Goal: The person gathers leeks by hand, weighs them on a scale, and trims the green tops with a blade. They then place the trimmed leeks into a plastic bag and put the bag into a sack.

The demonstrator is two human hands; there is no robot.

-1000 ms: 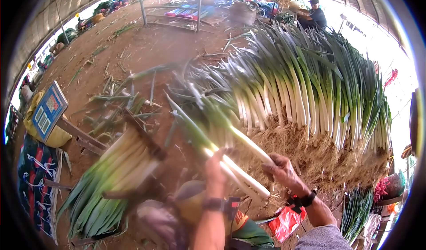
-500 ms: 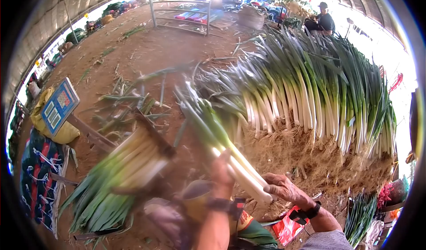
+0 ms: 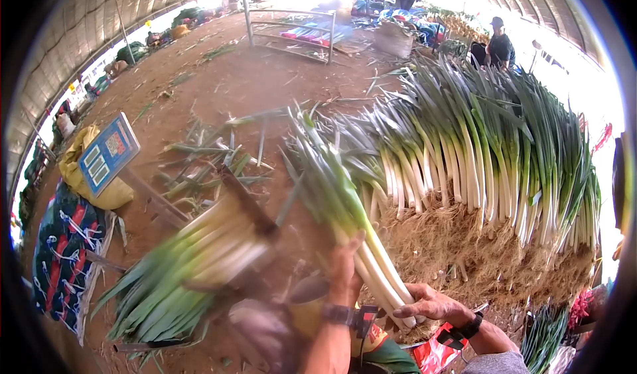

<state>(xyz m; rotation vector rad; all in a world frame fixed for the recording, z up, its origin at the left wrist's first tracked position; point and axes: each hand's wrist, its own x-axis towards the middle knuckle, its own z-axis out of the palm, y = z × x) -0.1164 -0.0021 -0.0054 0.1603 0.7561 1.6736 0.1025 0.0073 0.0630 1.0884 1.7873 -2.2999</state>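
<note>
A small bunch of leeks [image 3: 355,211] slants across the middle, green tops up and left, white root ends towards me. My left hand [image 3: 345,264] is wrapped round the white stalks partway down. At the lower ends, the fingers and thumb of my right hand [image 3: 430,304] grip the stalks just above the roots, and the fingers partly hide them. To my left, a pile of trimmed leeks [image 3: 206,261] lies on a scale with a blue display [image 3: 109,154]. A long row of upright leeks [image 3: 478,148] with tangled roots stands on my right.
Loose leaf scraps [image 3: 212,152] litter the dirt floor [image 3: 199,89]. A metal rack [image 3: 292,32] stands further back. Beside the scale are a yellow sack [image 3: 83,168] and a patterned cloth [image 3: 63,261]. A person [image 3: 499,46] sits behind the leek row. Red packaging [image 3: 434,351] lies near my right wrist.
The view has shifted, so the surroundings sit a little further right and lower. My hands still hold the leeks, and the left hand shows less blur.
</note>
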